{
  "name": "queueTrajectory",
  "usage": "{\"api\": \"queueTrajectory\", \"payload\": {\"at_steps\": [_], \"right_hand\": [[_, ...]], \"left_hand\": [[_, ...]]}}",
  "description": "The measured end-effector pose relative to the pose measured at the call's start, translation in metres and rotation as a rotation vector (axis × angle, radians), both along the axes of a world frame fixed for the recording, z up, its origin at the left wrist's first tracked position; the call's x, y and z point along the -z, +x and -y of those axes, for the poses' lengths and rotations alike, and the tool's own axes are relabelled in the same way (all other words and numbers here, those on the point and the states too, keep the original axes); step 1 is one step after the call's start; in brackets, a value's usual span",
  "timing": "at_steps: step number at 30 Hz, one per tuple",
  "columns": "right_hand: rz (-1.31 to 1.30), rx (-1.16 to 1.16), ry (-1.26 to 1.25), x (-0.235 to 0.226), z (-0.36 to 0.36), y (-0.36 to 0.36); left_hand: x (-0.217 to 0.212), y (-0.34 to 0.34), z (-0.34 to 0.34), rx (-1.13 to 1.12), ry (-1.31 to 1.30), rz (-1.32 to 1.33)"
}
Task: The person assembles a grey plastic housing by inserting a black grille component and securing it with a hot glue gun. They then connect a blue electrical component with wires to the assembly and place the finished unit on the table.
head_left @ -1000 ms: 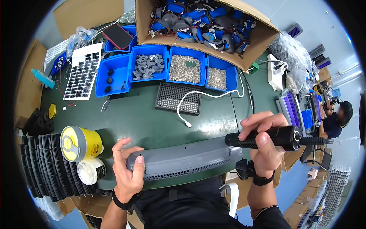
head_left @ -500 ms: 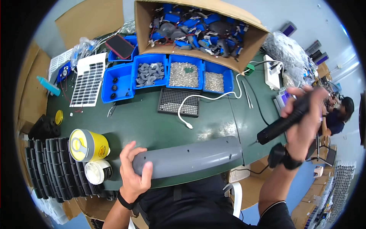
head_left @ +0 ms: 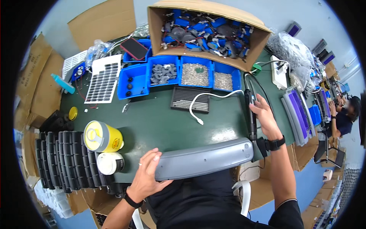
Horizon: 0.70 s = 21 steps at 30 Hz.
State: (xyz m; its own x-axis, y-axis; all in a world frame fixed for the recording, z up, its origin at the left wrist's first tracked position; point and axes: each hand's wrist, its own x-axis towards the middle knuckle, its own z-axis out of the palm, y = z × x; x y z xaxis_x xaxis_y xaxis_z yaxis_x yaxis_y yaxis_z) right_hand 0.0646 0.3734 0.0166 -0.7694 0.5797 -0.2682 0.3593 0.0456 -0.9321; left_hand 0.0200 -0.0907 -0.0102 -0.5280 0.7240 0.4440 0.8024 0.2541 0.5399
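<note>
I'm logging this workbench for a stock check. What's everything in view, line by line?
Long curved housing: one, grey, near edge of the table.
Electric screwdriver: one, black, lying at right, corded.
Table: one, dark green.
Bins: about five, blue, back row, holding small parts.
Cardboard box: one, brown, behind the bins, full of blue and grey parts.
Solar panel: one, white-framed, back left.
Yellow can: one, left front.
White cable: one, centre.
Black tray: one, centre.
Stacked housings: many, black, left.
Left hand: on the housing's left end.
Right hand: on the screwdriver.
</note>
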Motion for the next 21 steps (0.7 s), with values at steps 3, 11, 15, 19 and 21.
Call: {"api": "queueTrajectory", "payload": {"at_steps": [3,11,15,19,21], "right_hand": [[0.015,-0.077,0.208,0.005,0.017,0.027],[-0.356,-0.318,0.202,0.011,0.097,0.094],[-0.577,-0.277,-0.418,0.019,0.099,0.092],[-0.302,-0.153,-0.344,0.010,0.114,0.091],[-0.277,-0.113,-0.338,0.007,0.119,0.089]], "left_hand": [[0.001,-0.002,-0.001,0.045,0.036,0.017],[0.007,-0.007,0.001,-0.035,0.057,0.115],[-0.014,-0.011,-0.012,-0.341,0.355,0.803],[-0.015,-0.020,-0.008,-0.280,0.309,1.086],[-0.007,-0.019,-0.006,-0.307,0.305,1.079]]}}
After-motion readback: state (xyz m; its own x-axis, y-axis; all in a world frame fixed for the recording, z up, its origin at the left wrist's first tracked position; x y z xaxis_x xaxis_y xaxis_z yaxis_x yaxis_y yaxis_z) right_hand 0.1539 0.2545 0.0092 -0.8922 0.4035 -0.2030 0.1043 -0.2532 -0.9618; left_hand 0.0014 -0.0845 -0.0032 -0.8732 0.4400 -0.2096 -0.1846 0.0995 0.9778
